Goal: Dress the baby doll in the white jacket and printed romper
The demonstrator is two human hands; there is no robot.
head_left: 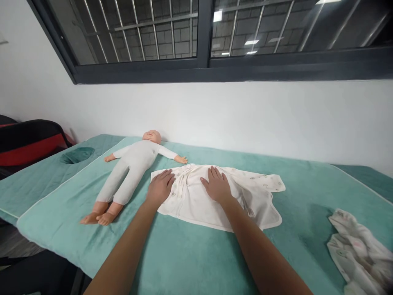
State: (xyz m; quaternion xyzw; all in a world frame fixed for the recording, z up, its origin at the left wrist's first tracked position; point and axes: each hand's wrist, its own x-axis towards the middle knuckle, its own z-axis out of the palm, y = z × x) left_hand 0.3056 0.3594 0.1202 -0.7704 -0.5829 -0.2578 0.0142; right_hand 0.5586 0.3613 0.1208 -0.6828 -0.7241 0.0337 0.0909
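A white baby shirt [196, 205] with small printed motifs lies spread on the green bed cover, its right sleeve stretched out to the side. My left hand [161, 187] rests flat on the shirt's left end, fingers extended. On the upper middle of the cloth lies my right hand [217, 185], palm down with the fingers apart. Neither hand grips the fabric. Left of the shirt, a baby doll [135, 164] in a white bodysuit lies on its back, arms spread and head toward the wall. One doll hand is close to the shirt's upper left edge.
The green cover [190, 262] spans a bed against a white wall [227, 119] below a dark-framed window [202, 67]. A crumpled, printed white cloth [359, 250] sits at the right front. The bed has a round face hole [77, 155]; a red and black item [33, 143] stands beyond it.
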